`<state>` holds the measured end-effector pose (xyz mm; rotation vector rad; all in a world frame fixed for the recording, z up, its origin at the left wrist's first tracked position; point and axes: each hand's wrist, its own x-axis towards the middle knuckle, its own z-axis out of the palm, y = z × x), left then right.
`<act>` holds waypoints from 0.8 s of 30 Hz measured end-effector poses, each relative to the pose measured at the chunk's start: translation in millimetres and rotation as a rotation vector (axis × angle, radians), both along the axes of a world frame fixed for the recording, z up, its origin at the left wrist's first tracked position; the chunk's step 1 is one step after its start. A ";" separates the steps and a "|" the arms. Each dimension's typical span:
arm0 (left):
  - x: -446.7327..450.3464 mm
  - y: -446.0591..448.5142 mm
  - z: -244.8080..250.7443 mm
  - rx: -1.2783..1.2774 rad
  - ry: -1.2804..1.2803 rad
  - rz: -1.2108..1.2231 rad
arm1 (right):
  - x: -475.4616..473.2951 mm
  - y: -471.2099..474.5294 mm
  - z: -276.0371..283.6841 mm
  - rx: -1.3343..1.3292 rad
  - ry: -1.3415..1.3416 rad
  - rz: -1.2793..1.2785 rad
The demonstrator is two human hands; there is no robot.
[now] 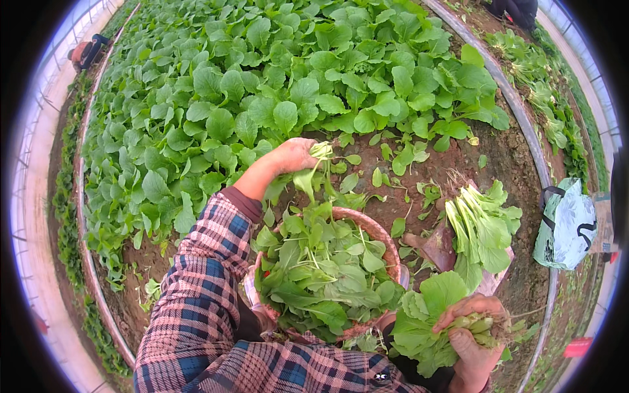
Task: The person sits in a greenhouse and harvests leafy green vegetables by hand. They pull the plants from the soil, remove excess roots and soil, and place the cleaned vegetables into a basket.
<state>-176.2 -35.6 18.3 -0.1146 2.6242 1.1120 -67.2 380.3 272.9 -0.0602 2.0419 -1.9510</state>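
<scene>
My left hand (297, 153) is closed around a small bunch of leafy green stems (321, 150), at the edge of the growing plants. In my right hand (474, 334), lower right, is a thicker bunch of broad-leaved greens (427, 319), its roots pointing right. Between my arms, close to my body, stands a pinkish round basket (366, 217) heaped with loose green leaves (319, 275). Another bunch of greens (479, 231) with pale stems and bare roots lies to the right of the basket, on a reddish-brown sheet-like item (439, 248).
A dense bed of leafy greens (295, 73) spreads ahead and left. A grey pipe (521, 113) curves along the right, beside a pale green patterned bag (565, 226). Past the pipe lie pulled greens (535, 83). Someone in dark clothing (516, 10) is partly visible at top right.
</scene>
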 end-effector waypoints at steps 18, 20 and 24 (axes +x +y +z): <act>163.8 112.5 232.4 0.861 0.161 0.096 | 63.5 -13.1 -7.0 -0.292 -0.042 0.233; 185.2 130.8 248.2 0.905 0.206 0.159 | 68.6 -20.5 -9.5 -0.295 -0.024 0.268; 214.1 165.8 265.3 1.162 0.263 0.226 | 73.8 -28.9 -10.9 -0.411 0.086 0.342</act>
